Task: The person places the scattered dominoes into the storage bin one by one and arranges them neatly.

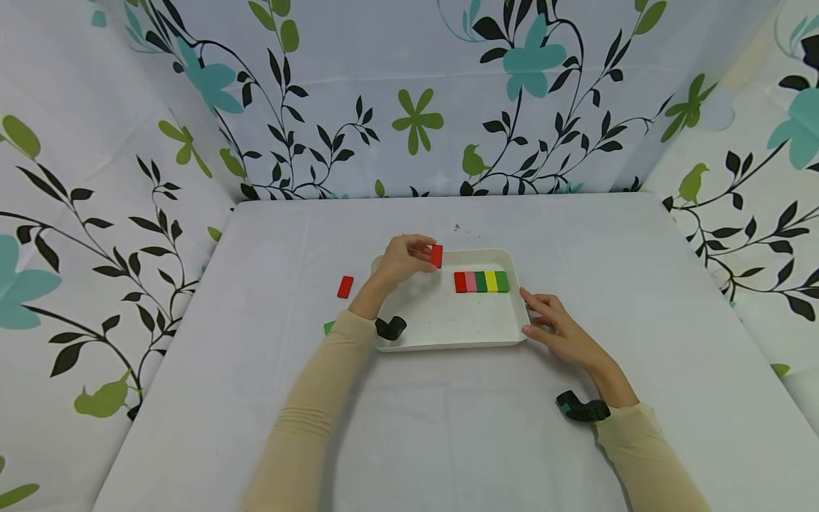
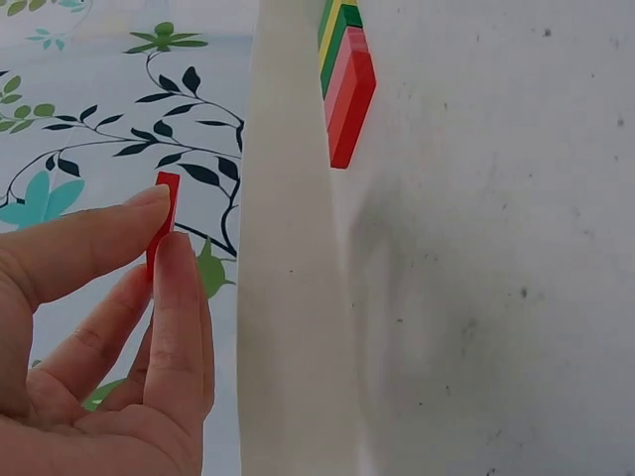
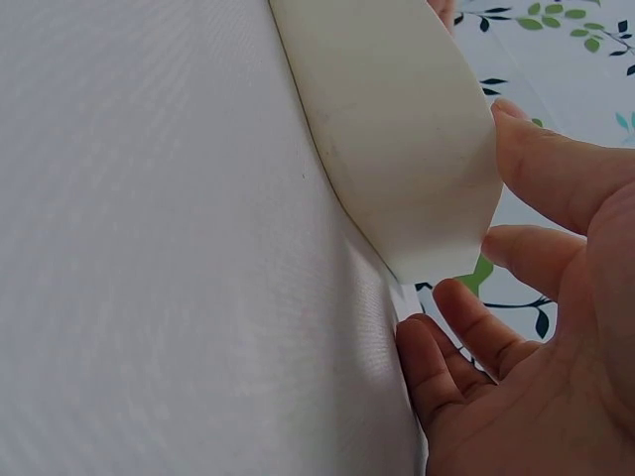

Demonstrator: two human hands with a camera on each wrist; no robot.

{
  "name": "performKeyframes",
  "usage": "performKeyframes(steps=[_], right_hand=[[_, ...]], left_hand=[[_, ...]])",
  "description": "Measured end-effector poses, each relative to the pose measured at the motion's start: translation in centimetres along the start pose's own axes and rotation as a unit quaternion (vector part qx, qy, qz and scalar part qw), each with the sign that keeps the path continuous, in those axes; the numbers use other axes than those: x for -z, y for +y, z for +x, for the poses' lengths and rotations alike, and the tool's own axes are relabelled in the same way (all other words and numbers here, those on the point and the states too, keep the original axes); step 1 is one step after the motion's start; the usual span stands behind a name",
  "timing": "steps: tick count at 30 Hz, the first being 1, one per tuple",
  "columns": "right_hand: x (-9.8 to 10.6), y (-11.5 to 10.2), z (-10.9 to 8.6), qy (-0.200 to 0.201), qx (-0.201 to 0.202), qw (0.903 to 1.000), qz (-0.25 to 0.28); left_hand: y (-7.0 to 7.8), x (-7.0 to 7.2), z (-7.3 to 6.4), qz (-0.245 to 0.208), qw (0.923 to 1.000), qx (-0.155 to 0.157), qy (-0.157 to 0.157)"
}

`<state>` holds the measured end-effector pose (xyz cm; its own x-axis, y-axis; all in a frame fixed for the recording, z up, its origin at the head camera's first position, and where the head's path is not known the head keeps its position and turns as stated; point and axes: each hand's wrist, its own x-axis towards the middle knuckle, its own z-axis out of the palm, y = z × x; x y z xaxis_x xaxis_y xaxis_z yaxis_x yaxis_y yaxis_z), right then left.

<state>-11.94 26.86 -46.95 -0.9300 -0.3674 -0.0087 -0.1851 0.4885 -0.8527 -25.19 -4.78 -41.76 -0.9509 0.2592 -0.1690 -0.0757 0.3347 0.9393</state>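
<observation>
My left hand pinches a small red domino-like tile between thumb and fingertips, above the back left part of a white tray. The left wrist view shows that red tile edge-on. Inside the tray, toward its right, several tiles stand side by side in a row: red, pink, green, yellow and green. At the tray's right side is my right hand, its thumb and index fingertip touching the rim. In the right wrist view its other fingers are loosely bent below the tray wall.
Left of the tray, another red tile lies on the white-covered table. A green tile is partly hidden by the left sleeve. Small crumbs lie behind the tray. A leaf-patterned cloth hangs around the table.
</observation>
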Motion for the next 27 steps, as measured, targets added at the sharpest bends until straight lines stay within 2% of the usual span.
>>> performKeyframes(steps=[18,27], right_hand=[[-0.1,-0.3,0.0,-0.005,0.001,0.9999,0.015],[-0.1,-0.2,0.0,-0.005,0.003,0.9998,0.018]], left_hand=[[-1.1,-1.9,0.2,0.021,0.9994,0.019,-0.021],[-1.3,-2.6,0.2,0.043,0.9986,0.023,-0.017]])
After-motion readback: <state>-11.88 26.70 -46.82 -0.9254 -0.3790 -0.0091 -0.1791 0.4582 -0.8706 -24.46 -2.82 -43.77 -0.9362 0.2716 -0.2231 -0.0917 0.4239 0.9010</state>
